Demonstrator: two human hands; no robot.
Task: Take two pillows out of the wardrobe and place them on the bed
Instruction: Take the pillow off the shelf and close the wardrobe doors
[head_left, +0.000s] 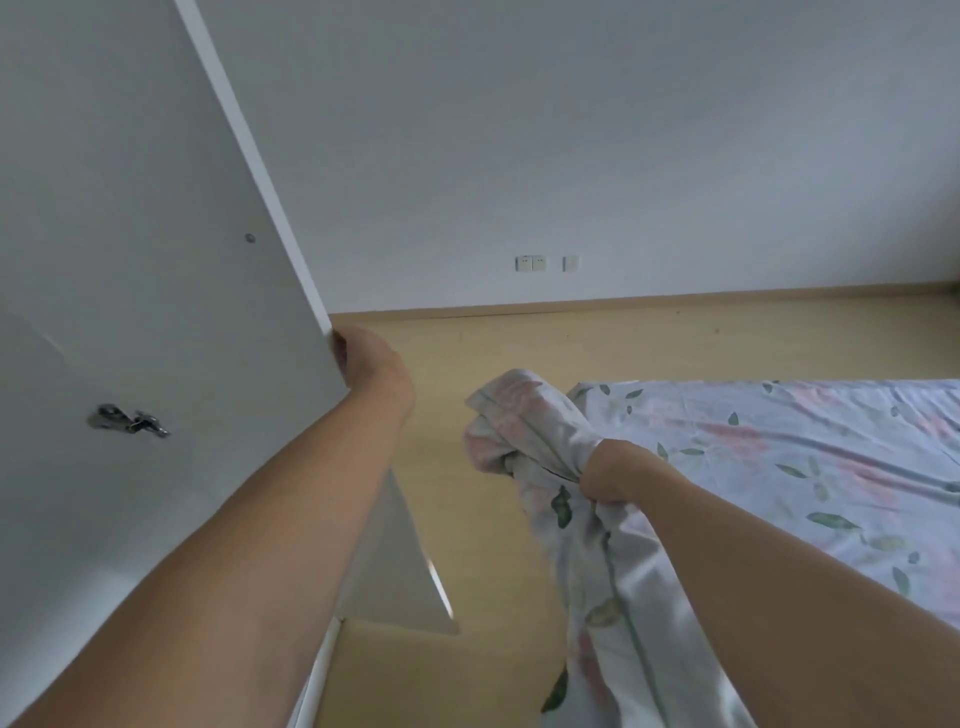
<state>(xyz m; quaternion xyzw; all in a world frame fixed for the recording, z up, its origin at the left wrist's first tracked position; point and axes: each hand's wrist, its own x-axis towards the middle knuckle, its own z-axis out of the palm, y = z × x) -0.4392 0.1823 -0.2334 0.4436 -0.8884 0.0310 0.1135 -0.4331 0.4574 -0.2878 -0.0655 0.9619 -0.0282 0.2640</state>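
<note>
A white wardrobe door (156, 260) stands open on the left, its inner face with a metal hinge toward me. My left hand (363, 364) grips the door's free edge, fingers hidden behind the panel. My right hand (610, 470) grips a bunched corner of a floral pillow (597, 571) that hangs down in front of me, white with pink flowers and green leaves. The bed (805, 457), covered with a sheet of the same print, lies to the right, beyond and beside the pillow. I can tell only one pillow here.
A light wooden floor (493, 519) runs between the wardrobe and the bed. A second white door panel (400, 571) shows low under my left arm. The far white wall carries sockets (531, 263) above a wooden skirting board.
</note>
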